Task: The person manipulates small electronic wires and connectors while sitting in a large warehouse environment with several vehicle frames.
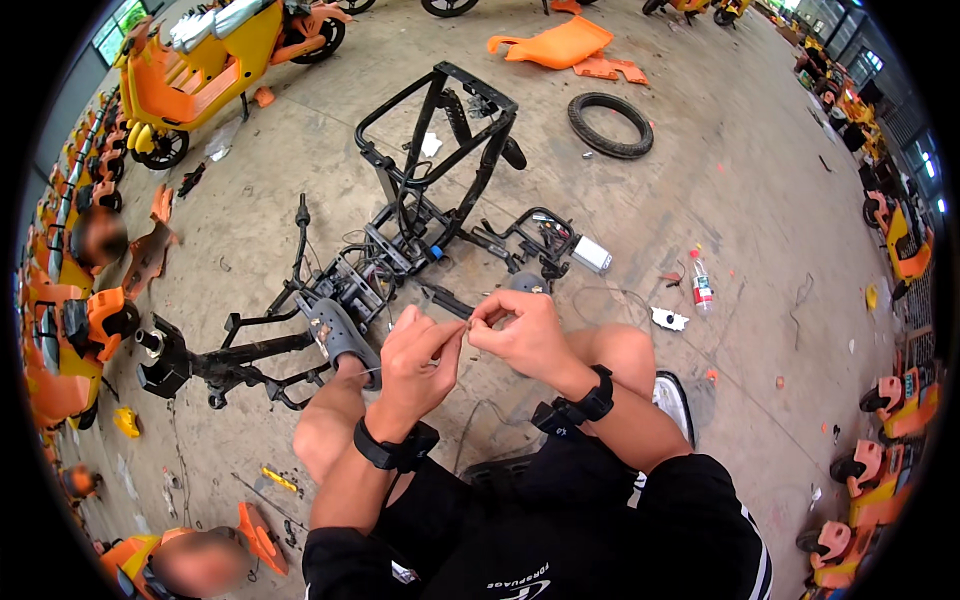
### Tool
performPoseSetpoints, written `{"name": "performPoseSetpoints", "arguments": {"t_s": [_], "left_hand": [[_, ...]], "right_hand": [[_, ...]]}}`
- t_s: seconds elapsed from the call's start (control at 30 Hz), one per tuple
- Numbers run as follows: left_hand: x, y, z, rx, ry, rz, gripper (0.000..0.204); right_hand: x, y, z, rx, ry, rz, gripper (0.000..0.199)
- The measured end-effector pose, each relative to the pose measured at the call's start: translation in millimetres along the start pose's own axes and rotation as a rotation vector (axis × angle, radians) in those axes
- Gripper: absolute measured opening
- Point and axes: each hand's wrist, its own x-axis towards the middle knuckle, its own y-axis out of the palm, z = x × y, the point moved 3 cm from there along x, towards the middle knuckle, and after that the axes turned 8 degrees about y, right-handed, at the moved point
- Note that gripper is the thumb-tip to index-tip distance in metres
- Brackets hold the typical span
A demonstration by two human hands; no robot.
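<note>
Both hands meet above the knees: left hand [415,360] and right hand [520,335] each have fingers pinched on a thin wire [462,332] strung between them, just in front of the stripped black scooter frame [400,240] on the concrete floor [740,180].

From up here I see my own bare forearms, each wrist banded by a black strap with a small black box on it, the left hand [415,360] and right hand [525,335] ungloved, black short sleeves, black shorts with small white lettering, bare knees, and a white-edged shoe.
</note>
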Motion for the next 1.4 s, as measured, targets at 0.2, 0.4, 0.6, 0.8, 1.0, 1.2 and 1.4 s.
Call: {"name": "performPoseSetpoints", "arguments": {"t_s": [0.2, 0.4, 0.6, 0.8, 1.0, 1.2, 1.4], "left_hand": [[5, -2, -5, 0.025, 0.043, -0.021, 0.018], [8, -13, -8, -0.012, -0.019, -0.11, 0.015], [5, -41, 8, -0.072, -0.218, -0.194, 0.006], [4, -24, 5, -0.112, -0.275, -0.116, 0.006], [-6, -27, 11, -0.156, -0.413, -0.109, 0.004], [-10, -10, 10, -0.082, -0.342, 0.094, 0.008], [-9, -12, 9, 0.013, -0.217, 0.14, 0.011]], "right_hand": [[0, 1, -8, 0.228, 0.089, 0.026, 0.008], [6, -2, -25, 0.386, 0.072, -0.012, 0.008], [19, -28, -39, 0.476, 0.271, 0.018, 0.019], [8, -9, -2, 0.18, -0.161, 0.021, 0.045], [2, 16, 3, 0.154, -0.036, 0.285, 0.024], [-1, 9, 0, -0.135, -0.378, 0.035, 0.017], [0, 14, -6, -0.203, -0.4, 0.082, 0.016]]}}
